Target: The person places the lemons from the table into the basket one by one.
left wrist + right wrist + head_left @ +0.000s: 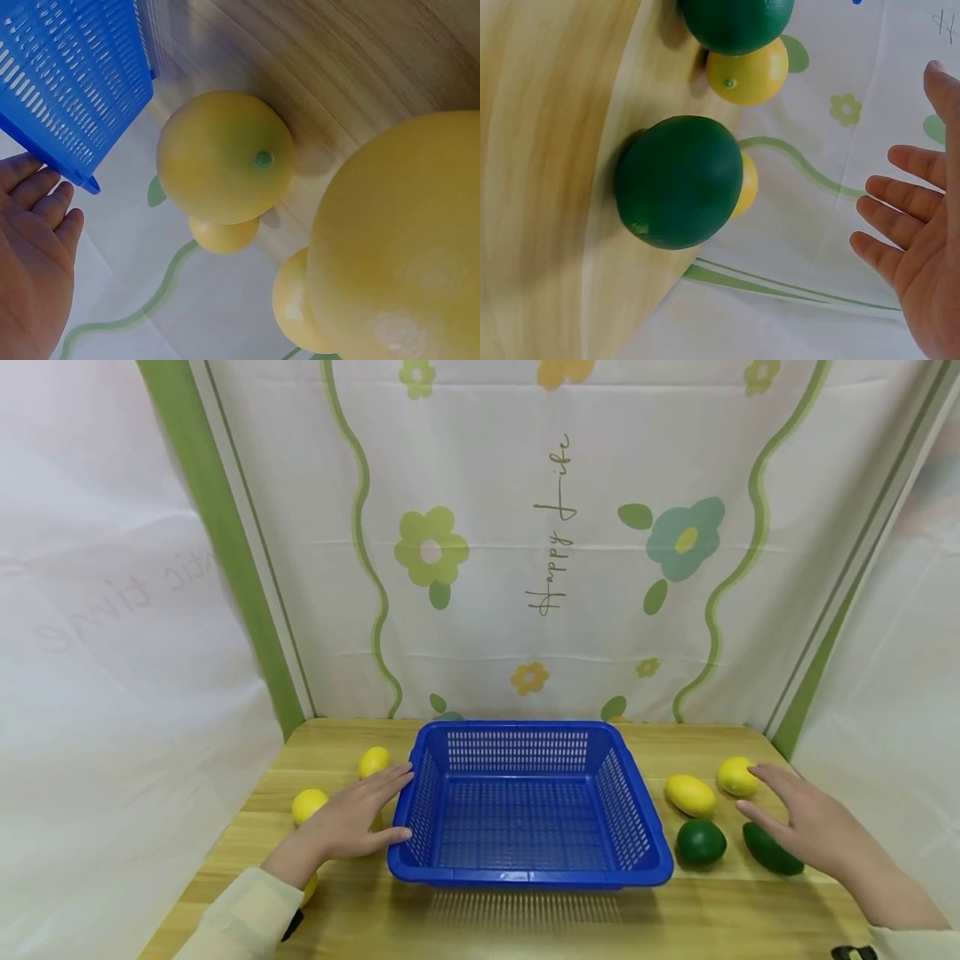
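A blue plastic basket (528, 877) with slotted sides stands upright in the middle of the table. At its left rim rests my left hand (352, 814), fingers fairly straight; the left wrist view has the fingertips right at the rim. Yellow lemon-like fruits (310, 807) lie around that hand, some partly hidden behind it and the wrist. My right hand (813, 818) is held over the right side, fingers spread and relaxed, holding nothing. Near it are a yellow fruit (737, 776), another yellow fruit (691, 796), a dark green fruit (701, 842) and a second green fruit (771, 850), partly covered by the hand.
The wooden table (360, 927) ends at a printed white curtain (495, 635) behind the basket. More white curtain hangs at the left side (135, 693) and the right side (892, 718), close to the table edges.
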`<state>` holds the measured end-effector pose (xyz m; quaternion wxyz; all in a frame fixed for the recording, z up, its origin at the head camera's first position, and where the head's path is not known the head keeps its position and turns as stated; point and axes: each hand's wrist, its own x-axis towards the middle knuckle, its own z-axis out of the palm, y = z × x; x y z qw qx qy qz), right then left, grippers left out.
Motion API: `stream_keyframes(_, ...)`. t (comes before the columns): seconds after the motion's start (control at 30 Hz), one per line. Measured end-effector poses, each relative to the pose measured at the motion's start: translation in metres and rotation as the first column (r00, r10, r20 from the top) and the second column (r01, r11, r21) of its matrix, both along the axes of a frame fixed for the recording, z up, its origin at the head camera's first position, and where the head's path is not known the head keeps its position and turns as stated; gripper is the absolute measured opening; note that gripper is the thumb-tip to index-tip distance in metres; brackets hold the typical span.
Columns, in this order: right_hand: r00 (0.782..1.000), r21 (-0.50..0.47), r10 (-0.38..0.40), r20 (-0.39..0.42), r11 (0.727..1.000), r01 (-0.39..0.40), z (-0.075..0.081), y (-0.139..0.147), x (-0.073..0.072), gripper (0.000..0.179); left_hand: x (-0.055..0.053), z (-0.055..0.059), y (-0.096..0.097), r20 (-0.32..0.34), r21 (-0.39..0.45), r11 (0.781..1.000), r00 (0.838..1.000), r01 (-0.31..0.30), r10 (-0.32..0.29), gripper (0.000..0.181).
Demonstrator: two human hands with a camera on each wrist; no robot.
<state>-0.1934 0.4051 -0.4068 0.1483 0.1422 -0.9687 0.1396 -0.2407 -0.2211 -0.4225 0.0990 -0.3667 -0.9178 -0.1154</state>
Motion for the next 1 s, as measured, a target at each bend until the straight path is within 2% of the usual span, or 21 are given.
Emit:
stream_keyframes(0.17, 1.000, -0.004, -0.017, -0.007, 1.000, 0.017, -0.005, 0.004, 0.002, 0.061, 0.001, 0.001, 0.000, 0.014, -0.005, 1.000, 1.000, 0.001, -0.001, 0.079)
stream_keyframes(0.47, 0.991, 0.020, -0.044, 0.125, 0.999, 0.042, -0.020, 0.015, 0.001, 0.069, 0.001, 0.001, 0.001, -0.004, -0.027, 1.000, 1.000, 0.002, -0.002, 0.079)
stream_keyframes(0.73, 0.988, 0.036, -0.059, 0.142, 0.998, 0.055, -0.033, 0.022, 0.001, 0.071, 0.001, 0.001, 0.001, -0.046, -0.041, 0.999, 0.999, 0.016, -0.017, 0.078)
stream_keyframes(1.0, 0.986, 0.038, -0.060, 0.156, 0.998, 0.055, -0.040, 0.025, 0.001, 0.071, 0.002, 0.001, 0.002, -0.074, -0.067, 0.998, 0.997, 0.010, -0.015, 0.078)
